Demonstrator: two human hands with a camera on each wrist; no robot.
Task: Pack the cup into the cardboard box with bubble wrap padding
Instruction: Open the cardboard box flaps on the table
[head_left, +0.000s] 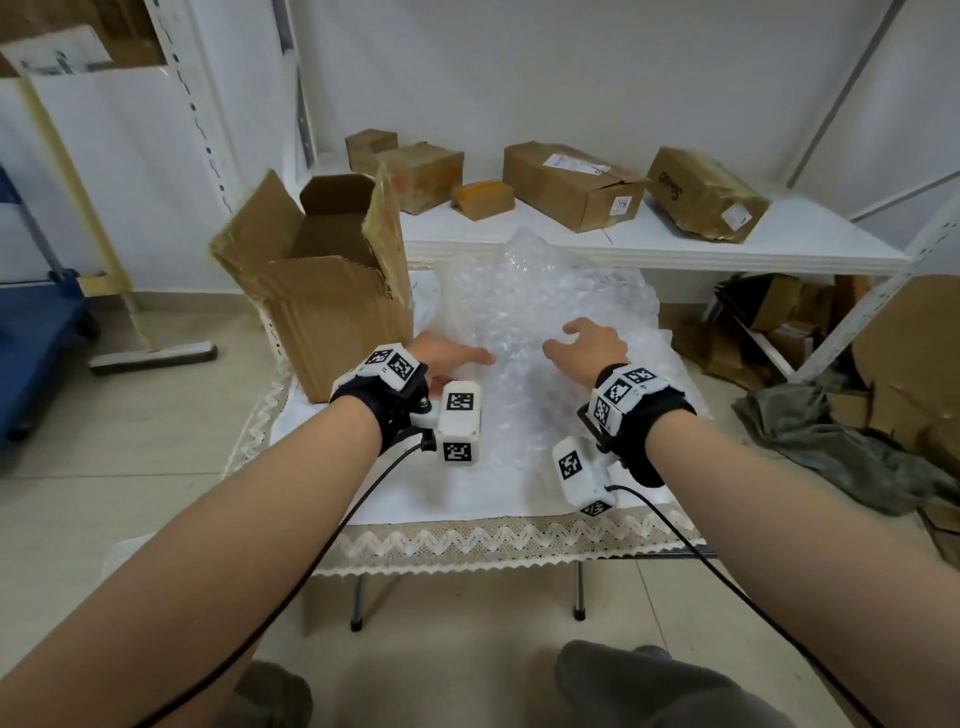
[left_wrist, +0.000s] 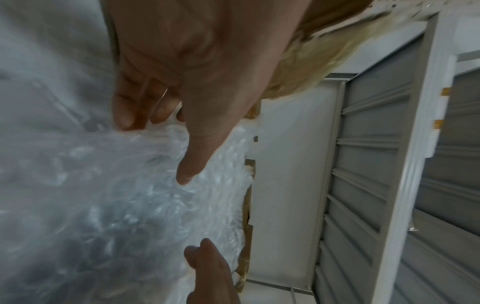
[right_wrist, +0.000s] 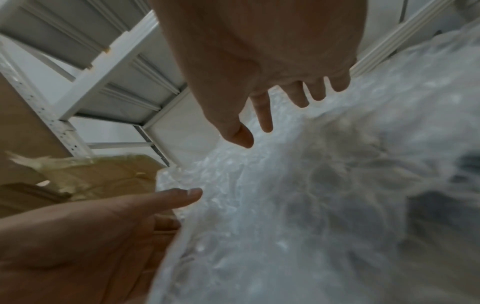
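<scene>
An open cardboard box (head_left: 332, 296) stands upright on the left of the table, flaps raised. A large crumpled sheet of bubble wrap (head_left: 545, 306) lies to its right; it fills much of the wrist views (left_wrist: 116, 195) (right_wrist: 298, 205). My left hand (head_left: 462, 361) rests at the wrap's left edge beside the box, thumb straight, fingers touching the wrap (left_wrist: 130, 115). My right hand (head_left: 571, 340) hovers just over the wrap's middle with fingers spread (right_wrist: 265, 115) and holds nothing. No cup shows plainly in any view.
A white cloth with a lace border (head_left: 467, 540) covers the small folding table. Behind it a low white shelf (head_left: 675, 244) carries several closed cardboard boxes. Flattened cartons and a grey cloth (head_left: 831, 447) lie on the floor at right; a blue cart (head_left: 36, 332) stands at left.
</scene>
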